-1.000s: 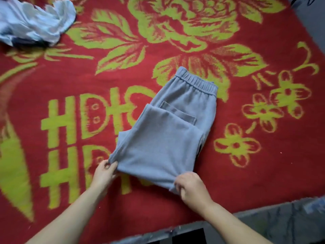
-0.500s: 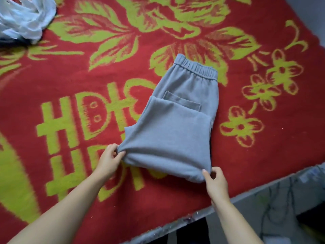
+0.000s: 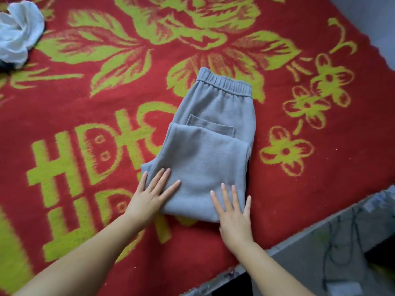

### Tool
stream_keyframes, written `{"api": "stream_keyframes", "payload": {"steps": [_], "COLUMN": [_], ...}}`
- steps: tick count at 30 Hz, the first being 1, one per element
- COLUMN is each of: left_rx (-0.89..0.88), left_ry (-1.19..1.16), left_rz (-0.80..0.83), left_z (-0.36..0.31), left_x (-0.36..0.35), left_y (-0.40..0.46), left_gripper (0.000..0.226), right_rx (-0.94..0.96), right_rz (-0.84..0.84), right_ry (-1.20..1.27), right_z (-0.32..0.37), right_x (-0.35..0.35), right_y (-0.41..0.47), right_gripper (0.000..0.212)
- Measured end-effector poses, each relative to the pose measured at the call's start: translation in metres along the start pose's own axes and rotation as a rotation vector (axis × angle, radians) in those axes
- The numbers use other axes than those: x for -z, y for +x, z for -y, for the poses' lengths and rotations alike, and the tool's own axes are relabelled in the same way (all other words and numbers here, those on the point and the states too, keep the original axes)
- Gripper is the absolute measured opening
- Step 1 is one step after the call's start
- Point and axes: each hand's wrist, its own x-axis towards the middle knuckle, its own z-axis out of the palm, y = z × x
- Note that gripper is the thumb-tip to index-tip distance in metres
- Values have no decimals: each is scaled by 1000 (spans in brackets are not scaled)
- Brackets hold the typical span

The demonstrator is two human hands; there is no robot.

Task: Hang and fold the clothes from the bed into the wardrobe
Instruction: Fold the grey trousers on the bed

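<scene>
Crumpled white cloth (image 3: 18, 32) far from trousers (image 3: 209, 150)

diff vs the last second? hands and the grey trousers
Both hands let go of the fold's near corners, which they had been pinching. The left hand and right hand now lie flat, fingers straight, pressing on the near end of the grey trousers. The trousers stay folded on the red blanket, waistband away from the person. The white garment remains at the far left.
</scene>
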Motion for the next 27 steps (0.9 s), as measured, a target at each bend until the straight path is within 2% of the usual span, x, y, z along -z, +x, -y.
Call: {"api": "stream_keyframes", "payload": {"steps": [2, 4, 5, 6, 8, 9, 11, 13, 15, 16, 19, 21, 22, 24, 25, 27], "left_rx": [-4, -30, -27, -9, -76, -129, -128, -51, 32, 95, 306, 457, 546, 734, 841, 1043], "left_ry": [33, 29, 17, -15, -120, -197, -393, -556, -643, -678, -831, -865, -869, -929, -1012, -1213], "left_rz": [119, 153, 193, 317, 715, 833, 968, 1032, 965, 913, 674, 453, 322, 52, -79, -263], "left_z": [4, -2, -6, -8, -13, -14, -6, 14, 44, 61, 106, 128, 134, 132, 124, 101], "left_x": [11, 26, 34, 45, 79, 102, 151, 196, 227, 238, 243, 221, 204, 167, 148, 106], "left_y": [8, 9, 8, 7, 7, 10, 27, 55, 91, 111, 169, 205, 217, 229, 229, 221], "left_gripper": [71, 63, 64, 68, 73, 69, 54, 35, 18, 14, 14, 13, 13, 34, 48, 59], "right_rx": [7, 40, 69, 121, 249, 330, 432, 445, 367, 303, 161, 44, -28, -158, -208, -290], "right_rz": [-47, -20, 48, 186, 560, 683, 820, 828, 743, 726, 558, 321, 188, -39, -100, -103], "right_ry": [-5, -24, -18, -9, 91, 173, 324, 391, 600, 739, 928, 919, 902, 908, 943, 969], "right_z": [-1, 1, 0, -4, -25, -39, -73, -107, -138, -151, -166, -161, -154, -135, -124, -99], "right_x": [2, 13, 21, 34, 69, 93, 146, 191, 226, 237, 246, 237, 228, 208, 195, 160], "right_y": [7, 6, 4, 3, 4, 7, 16, 35, 67, 88, 161, 212, 231, 249, 249, 242], "right_gripper": [77, 73, 77, 79, 68, 55, 22, 7, 39, 48, 42, 39, 44, 59, 66, 80]}}
